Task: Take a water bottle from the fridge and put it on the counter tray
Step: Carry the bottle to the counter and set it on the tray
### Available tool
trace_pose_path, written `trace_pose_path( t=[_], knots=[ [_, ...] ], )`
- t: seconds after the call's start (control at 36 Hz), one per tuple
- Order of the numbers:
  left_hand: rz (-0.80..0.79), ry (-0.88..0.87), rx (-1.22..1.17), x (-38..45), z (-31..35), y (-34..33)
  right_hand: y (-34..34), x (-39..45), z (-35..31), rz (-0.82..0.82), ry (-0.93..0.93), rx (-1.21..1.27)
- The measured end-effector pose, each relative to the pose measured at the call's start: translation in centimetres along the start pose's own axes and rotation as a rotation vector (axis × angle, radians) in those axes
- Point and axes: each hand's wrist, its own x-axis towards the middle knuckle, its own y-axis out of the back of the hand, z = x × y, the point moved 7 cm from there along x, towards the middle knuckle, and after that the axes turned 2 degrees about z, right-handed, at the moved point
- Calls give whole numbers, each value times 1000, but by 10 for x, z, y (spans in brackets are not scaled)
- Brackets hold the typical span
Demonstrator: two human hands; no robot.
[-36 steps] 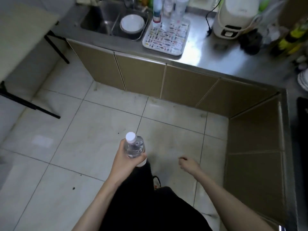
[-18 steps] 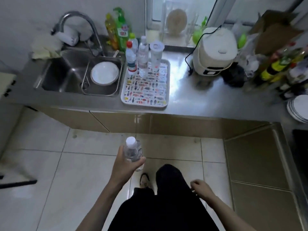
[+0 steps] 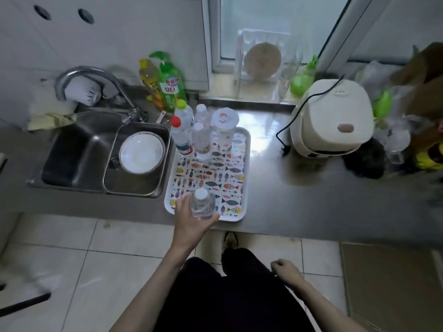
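My left hand (image 3: 189, 220) grips a clear water bottle (image 3: 202, 204) with a white cap, held upright over the near edge of the fish-patterned tray (image 3: 241, 178) on the steel counter. I cannot tell whether the bottle's base touches the tray. At the tray's far end stand several bottles (image 3: 183, 137) and a tall clear canister (image 3: 224, 130). My right hand (image 3: 286, 270) hangs low by my right leg, fingers loosely curled and holding nothing.
A steel sink (image 3: 79, 154) with a white bowl (image 3: 142, 152) in a basin lies left of the tray. Detergent bottles (image 3: 167, 80) stand behind it. A white rice cooker (image 3: 332, 118) and cluttered bags sit to the right. The counter edge (image 3: 311, 232) runs in front of me.
I have stepped up to the counter, and my left hand has carried the bottle forward from over the floor to over the tray's near edge. My right hand stayed low.
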Motion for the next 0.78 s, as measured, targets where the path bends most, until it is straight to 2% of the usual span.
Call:
trace_pose_path(
  t=[0.17, 0.33, 0.47, 0.64, 0.78],
  knots=[
    [94, 23, 84, 58, 27, -19, 55, 39, -102, -16, 107, -83],
    [171, 58, 121, 103, 38, -47, 92, 74, -158, 32, 159, 50],
    [169, 109, 42, 135, 43, -80, 100, 92, -144, 72, 88, 122],
    [215, 198, -64, 166, 48, -104, 75, 76, -88, 47, -87, 282],
    [233, 171, -29, 185, 57, -111, 47, 59, -52, 21, -181, 277]
  ],
)
